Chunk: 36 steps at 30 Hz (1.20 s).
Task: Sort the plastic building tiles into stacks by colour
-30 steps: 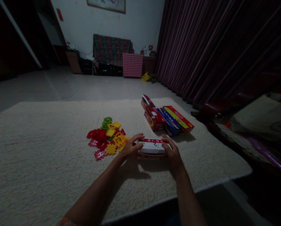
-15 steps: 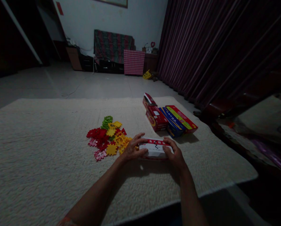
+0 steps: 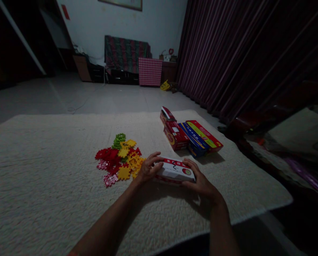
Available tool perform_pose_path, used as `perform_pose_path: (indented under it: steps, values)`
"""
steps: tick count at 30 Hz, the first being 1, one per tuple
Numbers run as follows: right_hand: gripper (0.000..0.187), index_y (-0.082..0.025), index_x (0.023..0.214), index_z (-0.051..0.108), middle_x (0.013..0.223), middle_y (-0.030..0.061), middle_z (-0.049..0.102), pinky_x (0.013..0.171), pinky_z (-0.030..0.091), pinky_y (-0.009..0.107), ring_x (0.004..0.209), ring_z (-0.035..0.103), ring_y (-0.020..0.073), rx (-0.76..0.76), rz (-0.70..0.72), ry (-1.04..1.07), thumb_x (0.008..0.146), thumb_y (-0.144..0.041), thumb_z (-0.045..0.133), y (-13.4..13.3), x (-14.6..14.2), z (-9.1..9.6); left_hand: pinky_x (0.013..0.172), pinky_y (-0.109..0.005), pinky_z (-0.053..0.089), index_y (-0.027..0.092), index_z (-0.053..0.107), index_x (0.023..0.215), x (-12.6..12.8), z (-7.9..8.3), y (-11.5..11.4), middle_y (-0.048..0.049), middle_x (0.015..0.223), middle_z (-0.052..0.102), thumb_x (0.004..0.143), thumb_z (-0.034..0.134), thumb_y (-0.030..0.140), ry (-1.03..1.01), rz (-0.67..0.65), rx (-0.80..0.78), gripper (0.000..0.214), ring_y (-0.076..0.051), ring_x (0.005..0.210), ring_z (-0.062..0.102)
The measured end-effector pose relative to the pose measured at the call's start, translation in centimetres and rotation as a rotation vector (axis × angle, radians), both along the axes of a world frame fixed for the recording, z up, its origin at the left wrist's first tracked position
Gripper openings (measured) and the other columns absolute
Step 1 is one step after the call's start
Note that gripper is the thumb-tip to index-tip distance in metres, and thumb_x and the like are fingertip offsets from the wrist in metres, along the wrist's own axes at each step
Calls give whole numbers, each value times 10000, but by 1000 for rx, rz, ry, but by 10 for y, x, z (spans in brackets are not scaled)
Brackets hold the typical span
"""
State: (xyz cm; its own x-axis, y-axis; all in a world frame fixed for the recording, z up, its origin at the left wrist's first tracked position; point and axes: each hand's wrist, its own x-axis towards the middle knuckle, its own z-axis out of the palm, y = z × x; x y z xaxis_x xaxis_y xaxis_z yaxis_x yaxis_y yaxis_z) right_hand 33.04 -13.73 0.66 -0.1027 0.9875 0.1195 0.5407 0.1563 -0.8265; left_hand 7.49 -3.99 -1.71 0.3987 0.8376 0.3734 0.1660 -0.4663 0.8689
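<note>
Between my two hands is a small white carton (image 3: 174,169) with a red band, dark printing and a round red-and-green picture at its right end. My left hand (image 3: 148,168) grips its left end, thumb on top. My right hand (image 3: 200,180) is closed around the right end, its fingers on the far edge and the thumb low at the near side. Just left of my left hand lies a loose pile of plastic interlocking tiles: yellow tiles (image 3: 124,173), red tiles (image 3: 110,156), green tiles (image 3: 118,140) and pink tiles (image 3: 110,179).
Beyond my right hand stand a dark red box (image 3: 175,135), a blue box (image 3: 194,138) and a red-and-green box (image 3: 205,136), close together on the cream quilted mat (image 3: 54,160). A purple curtain (image 3: 215,53) hangs at the right. Low furniture with a checked cloth (image 3: 149,72) lines the back wall.
My right thumb has slid from the carton's top down to its near side, uncovering the round picture. The carton now sits slightly tilted. The tiles and other boxes stay as they were.
</note>
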Motion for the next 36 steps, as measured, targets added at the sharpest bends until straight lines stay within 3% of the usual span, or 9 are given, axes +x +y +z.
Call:
perform_pose_path:
  steps: [4,9,12,16,20,24,29,33,36]
  values:
    - [753,-199,1372,479,1503,152,374,1201,272,493,1443,325,333,-31,-12,-48,684,-357,741,0,-6,12,1093,-429,459,184,766,1043,1,-4,-1,-145,1336,642,915,504,448,18,41,69,394,-266,1280,577]
    - [723,-180,1306,518,1347,132,507,1112,407,442,1294,489,300,-93,-52,-100,620,-243,736,0,-12,31,1060,-432,488,180,766,1018,4,-1,2,-148,1292,667,934,472,481,-4,61,54,429,-267,1231,612]
    - [714,-194,1304,525,1323,120,535,1065,452,432,1252,529,293,-94,-51,-107,620,-227,727,6,-7,44,1052,-428,495,174,762,1014,10,13,9,-147,1257,684,936,470,506,-60,56,61,449,-266,1213,622]
    - [684,-216,1288,549,1321,100,564,1019,490,415,1226,564,293,-68,-45,-85,623,-202,704,22,10,70,1081,-428,471,166,716,1156,18,38,27,-142,1297,669,940,452,558,-204,91,47,520,-264,1239,604]
    - [747,-241,1338,507,1252,76,637,868,568,383,1039,668,268,-131,-84,35,627,-237,736,50,32,99,883,-367,566,160,645,1269,20,51,46,-154,1283,672,945,429,595,-306,145,-55,585,-259,1162,646]
    - [723,-269,1300,534,1217,45,663,825,582,356,1001,683,253,8,-207,215,629,-336,795,105,52,115,665,-282,555,149,666,1196,13,51,64,-163,1221,688,936,451,594,-361,240,-126,558,-252,1047,697]
    - [733,-249,1266,505,1172,48,651,803,587,376,921,680,224,224,-545,404,624,-473,778,219,74,112,640,-267,552,161,705,1091,0,45,80,-130,1114,716,917,533,508,-374,303,-51,424,-207,880,729]
    - [632,-183,1162,573,1205,110,614,1006,477,395,1133,583,270,300,-926,27,601,-391,778,299,85,103,682,-292,590,174,720,1022,-5,43,84,-102,1109,711,913,559,424,-370,319,48,316,-173,797,728]
    - [653,-182,1206,573,1256,139,563,1019,447,369,1156,555,277,217,-980,-179,622,-395,771,332,85,95,666,-284,606,185,721,1021,-5,41,84,-92,1122,708,919,561,367,-341,320,83,262,-167,799,726]
